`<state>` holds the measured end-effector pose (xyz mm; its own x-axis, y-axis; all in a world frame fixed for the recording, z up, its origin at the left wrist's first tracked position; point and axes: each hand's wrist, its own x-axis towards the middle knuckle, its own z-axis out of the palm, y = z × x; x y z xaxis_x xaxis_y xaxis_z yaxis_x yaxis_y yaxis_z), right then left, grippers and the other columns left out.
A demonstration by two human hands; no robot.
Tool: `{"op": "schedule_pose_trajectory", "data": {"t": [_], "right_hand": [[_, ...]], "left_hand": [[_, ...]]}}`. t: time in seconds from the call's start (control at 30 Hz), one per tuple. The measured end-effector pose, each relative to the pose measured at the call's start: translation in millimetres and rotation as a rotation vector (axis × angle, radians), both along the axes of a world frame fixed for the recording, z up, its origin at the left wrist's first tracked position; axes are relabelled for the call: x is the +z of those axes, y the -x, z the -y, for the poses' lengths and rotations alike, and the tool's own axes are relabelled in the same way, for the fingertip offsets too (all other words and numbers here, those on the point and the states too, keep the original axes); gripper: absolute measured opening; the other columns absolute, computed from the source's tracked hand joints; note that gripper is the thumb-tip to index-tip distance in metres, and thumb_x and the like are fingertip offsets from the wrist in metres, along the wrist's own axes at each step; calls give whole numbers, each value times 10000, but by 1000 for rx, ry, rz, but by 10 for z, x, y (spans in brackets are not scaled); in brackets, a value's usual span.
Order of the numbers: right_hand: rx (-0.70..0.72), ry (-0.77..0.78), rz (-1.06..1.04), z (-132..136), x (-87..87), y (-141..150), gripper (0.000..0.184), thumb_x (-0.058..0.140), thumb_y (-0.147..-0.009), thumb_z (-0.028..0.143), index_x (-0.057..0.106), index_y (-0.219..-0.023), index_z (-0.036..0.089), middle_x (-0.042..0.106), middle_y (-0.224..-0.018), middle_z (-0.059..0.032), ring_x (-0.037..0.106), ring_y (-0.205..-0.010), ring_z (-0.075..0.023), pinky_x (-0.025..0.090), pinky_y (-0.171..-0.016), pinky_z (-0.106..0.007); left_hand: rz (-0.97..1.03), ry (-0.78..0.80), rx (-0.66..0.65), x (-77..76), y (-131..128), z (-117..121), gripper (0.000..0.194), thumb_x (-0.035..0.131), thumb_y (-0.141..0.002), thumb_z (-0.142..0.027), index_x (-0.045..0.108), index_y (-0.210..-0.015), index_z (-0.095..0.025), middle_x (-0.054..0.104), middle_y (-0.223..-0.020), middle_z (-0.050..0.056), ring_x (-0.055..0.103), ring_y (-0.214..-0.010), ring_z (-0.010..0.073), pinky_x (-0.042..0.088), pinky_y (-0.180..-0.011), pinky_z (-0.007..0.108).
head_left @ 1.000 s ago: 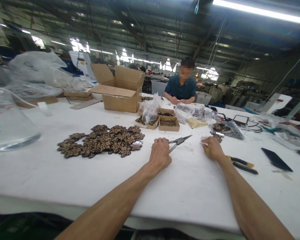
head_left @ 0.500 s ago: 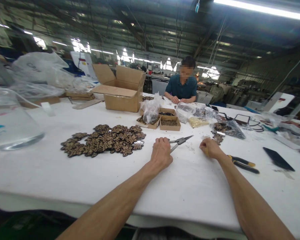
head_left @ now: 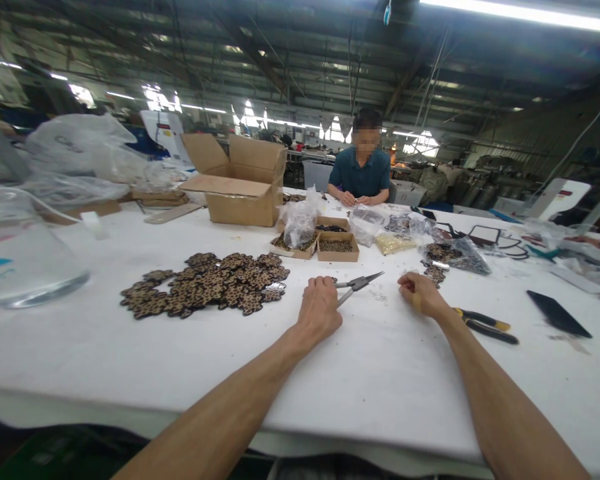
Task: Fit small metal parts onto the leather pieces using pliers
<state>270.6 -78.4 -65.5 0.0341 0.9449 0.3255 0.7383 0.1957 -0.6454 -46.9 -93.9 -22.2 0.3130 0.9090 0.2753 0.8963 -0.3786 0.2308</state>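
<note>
My left hand [head_left: 321, 307] is closed around grey needle-nose pliers [head_left: 359, 283], whose tips point right and away from me. To the right, my right hand [head_left: 421, 294] is low over the table with its fingers pinched together; whatever they hold is too small or hidden to make out. Between the two hands lie several tiny clear or metallic rings [head_left: 379, 293]. A pile of leopard-print, flower-shaped pieces [head_left: 205, 283] spreads left of my left hand. Just beyond my right hand are more leopard-print pieces [head_left: 436, 273]. Cutting pliers with yellow and black handles [head_left: 487, 325] rest beside my right wrist.
A large open cardboard box [head_left: 243, 193] stands at the back, with small trays of metal parts [head_left: 337, 247] in front. Plastic bags [head_left: 467, 257] and a black phone-like slab [head_left: 557, 313] lie right. A clear container [head_left: 27, 247] stands left. A co-worker [head_left: 363, 167] sits opposite.
The view has shifted slightly. My right hand's fingers have turned a little toward the rings. My left hand keeps the needle-nose pliers in nearly the same place.
</note>
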Motion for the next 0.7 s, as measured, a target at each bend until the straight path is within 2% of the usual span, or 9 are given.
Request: {"op": "schedule_pose_trajectory", "data": {"t": [0.13, 0.23, 0.37, 0.5, 0.7], "right_hand": [[72, 0, -629, 8, 51, 75, 327, 796, -736, 406, 740, -938, 154, 674, -725, -25, 589, -616, -163, 505, -639, -327], [97, 28, -894, 31, 110, 184, 379, 899, -649, 400, 757, -905, 159, 695, -747, -29, 616, -634, -159, 540, -675, -341], [155, 9, -984, 88, 192, 326, 359, 927, -635, 363, 771, -896, 171, 710, -779, -35, 638, -660, -163, 558, -677, -333], [186, -7, -981, 135, 254, 414, 331, 927, -637, 352, 776, -877, 179, 715, -759, -31, 639, -646, -164, 558, -658, -332], [180, -29, -974, 161, 279, 450, 308, 923, -654, 337, 780, -879, 183, 717, -763, -28, 636, -649, -155, 551, -656, -318]], "left_hand": [[-5, 2, -27, 22, -1, 19, 534, 622, -616, -37, 490, -1120, -154, 561, -1166, 149, 491, -1116, 293, 433, -927, 394], [-1, 29, -46, 22, -2, 31, 568, 626, -599, -16, 481, -1130, -155, 557, -1173, 151, 496, -1119, 291, 438, -938, 394], [8, 39, -61, -12, -4, 40, 561, 619, -603, 3, 477, -1125, -145, 547, -1188, 169, 510, -1114, 296, 451, -939, 401], [43, 62, -65, -51, -2, 59, 636, 609, -596, 33, 452, -1181, -158, 517, -1232, 169, 531, -1140, 301, 466, -924, 391], [54, 79, -113, -45, -5, 89, 649, 607, -565, 49, 448, -1163, -148, 486, -1242, 191, 530, -1174, 323, 494, -903, 379]]}}
